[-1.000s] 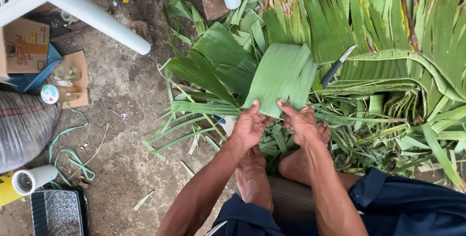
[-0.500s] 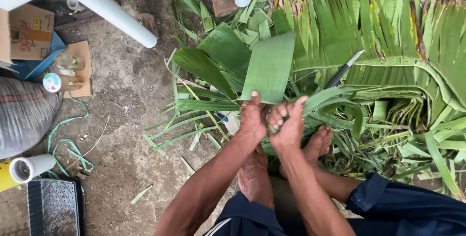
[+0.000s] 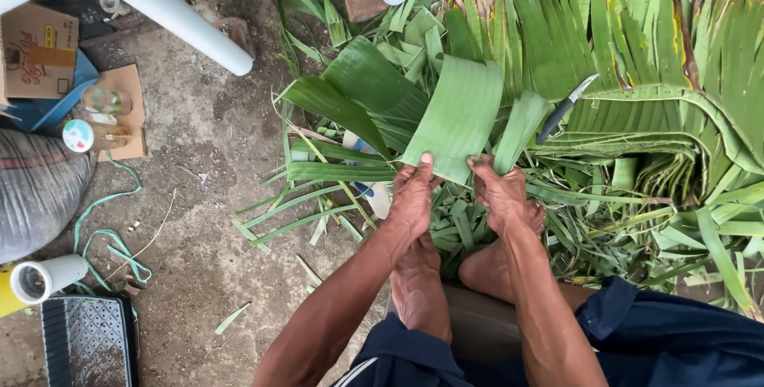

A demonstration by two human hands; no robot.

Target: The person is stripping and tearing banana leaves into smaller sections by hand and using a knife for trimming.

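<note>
Fingertips hidden under leaf strip (image 3: 460, 116); left hand (image 3: 411, 196) and right hand (image 3: 503, 193) pinching its near edge; knife (image 3: 563, 108) just beside.

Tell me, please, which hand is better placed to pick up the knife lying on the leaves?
Probably the right hand: the knife lies up on its side, while the left hand grips the wide leaf piece farther away.

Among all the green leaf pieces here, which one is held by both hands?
The broad, flat leaf piece in the middle. The left hand and right hand pinch its lower edge. The other leaves lie loose on the ground, untouched.
</note>
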